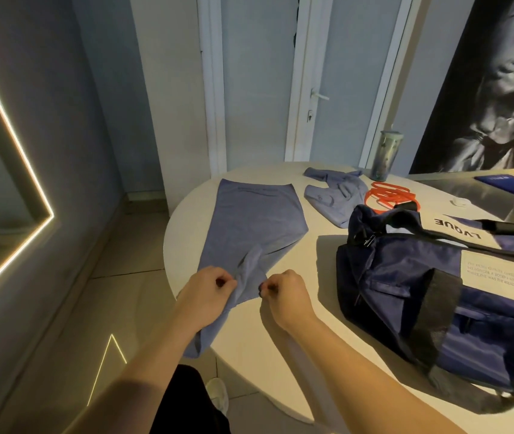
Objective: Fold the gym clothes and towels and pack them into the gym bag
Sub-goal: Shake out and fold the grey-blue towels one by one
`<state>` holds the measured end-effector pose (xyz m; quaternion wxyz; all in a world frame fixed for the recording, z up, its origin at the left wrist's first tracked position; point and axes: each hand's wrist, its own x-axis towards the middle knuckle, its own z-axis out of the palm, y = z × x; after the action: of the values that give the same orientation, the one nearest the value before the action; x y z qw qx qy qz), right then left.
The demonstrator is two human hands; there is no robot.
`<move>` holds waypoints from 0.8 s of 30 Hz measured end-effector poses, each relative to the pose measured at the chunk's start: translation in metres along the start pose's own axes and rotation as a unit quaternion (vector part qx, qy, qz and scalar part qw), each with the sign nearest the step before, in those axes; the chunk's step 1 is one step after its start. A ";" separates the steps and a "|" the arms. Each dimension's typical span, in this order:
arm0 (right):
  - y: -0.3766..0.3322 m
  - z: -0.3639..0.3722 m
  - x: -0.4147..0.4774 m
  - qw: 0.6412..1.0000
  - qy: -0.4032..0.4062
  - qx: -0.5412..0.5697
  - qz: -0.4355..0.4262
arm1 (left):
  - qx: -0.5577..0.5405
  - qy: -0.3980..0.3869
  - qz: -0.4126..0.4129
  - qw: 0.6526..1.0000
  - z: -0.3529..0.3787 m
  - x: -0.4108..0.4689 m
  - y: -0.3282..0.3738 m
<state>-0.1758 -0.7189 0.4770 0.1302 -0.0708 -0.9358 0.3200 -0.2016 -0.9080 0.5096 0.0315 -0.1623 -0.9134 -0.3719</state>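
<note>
**Step in hand.** The gym bag (437, 292), dark blue, lies on its side on the right of the table (249, 349), near the leggings but not touching them. Whether its top is open cannot be told. The grey-blue leggings (249, 220) lie flat on the table's left part, waistband on the far side, with the leg end hanging over the near edge. The left hand (208, 292) and right hand (283, 296) sit close together at the near edge, each with fingers curled and pinching the leg cloth, which bunches up between them. Judgement: the first fold of this garment is being started, and nothing appears packed.

**Next move.** It likely calls for lifting the leg end clear of the edge and carrying it toward the waistband, keeping both pinches level so the cloth lands square.

**Room and surface.** Pale walls and a white door (327, 89) stand behind, with a dark poster (484, 89) to the right, an angled light strip (14, 145) to the left, and a tiled floor. The table is white and round-edged. Beyond the bag lie a crumpled grey-blue top (337, 195), a coil of orange bands (387, 195) and a tall tumbler (385, 155).
</note>
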 end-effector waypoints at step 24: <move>0.018 -0.106 -0.133 0.959 0.129 0.251 -0.009 | 0.028 0.048 0.107 0.993 -0.005 -0.097 -0.012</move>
<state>-0.0176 -0.6721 0.5205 0.2667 -0.0681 -0.8011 0.5314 -0.1142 -0.9461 0.4879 0.1197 -0.2396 -0.8985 -0.3477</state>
